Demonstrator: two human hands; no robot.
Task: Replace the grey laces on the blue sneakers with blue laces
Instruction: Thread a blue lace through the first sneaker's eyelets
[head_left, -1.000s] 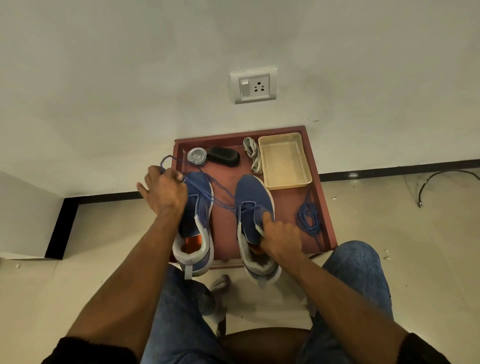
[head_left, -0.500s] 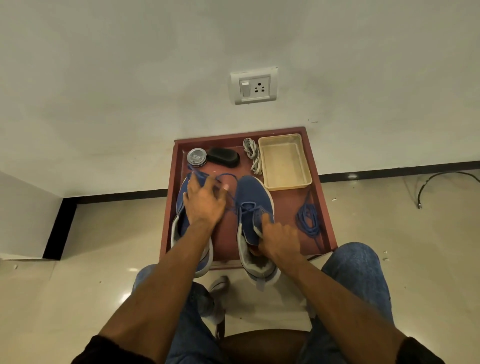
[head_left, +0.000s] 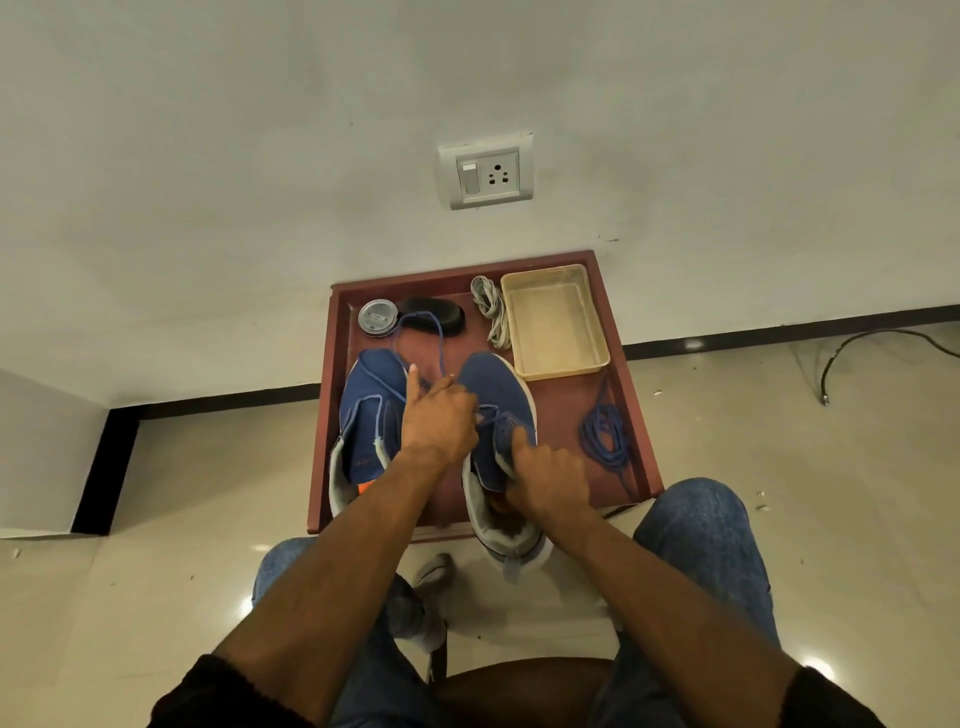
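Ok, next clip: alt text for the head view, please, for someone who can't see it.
Seen from above, a seated person's left hand pinches a blue lace being threaded into the right sneaker, which the right hand steadies. Both shoes sit on a red-brown tray with the unlaced left sneaker, grey laces, a spare blue lace and a beige tub.

You have two blue sneakers (head_left: 371, 415) (head_left: 496, 400), two blue laces (head_left: 415, 338) (head_left: 605, 439), one grey lace bundle (head_left: 491, 312), one beige tray (head_left: 553, 319), one round tin (head_left: 377, 318), one black brush (head_left: 434, 317) and one wall socket (head_left: 485, 169).
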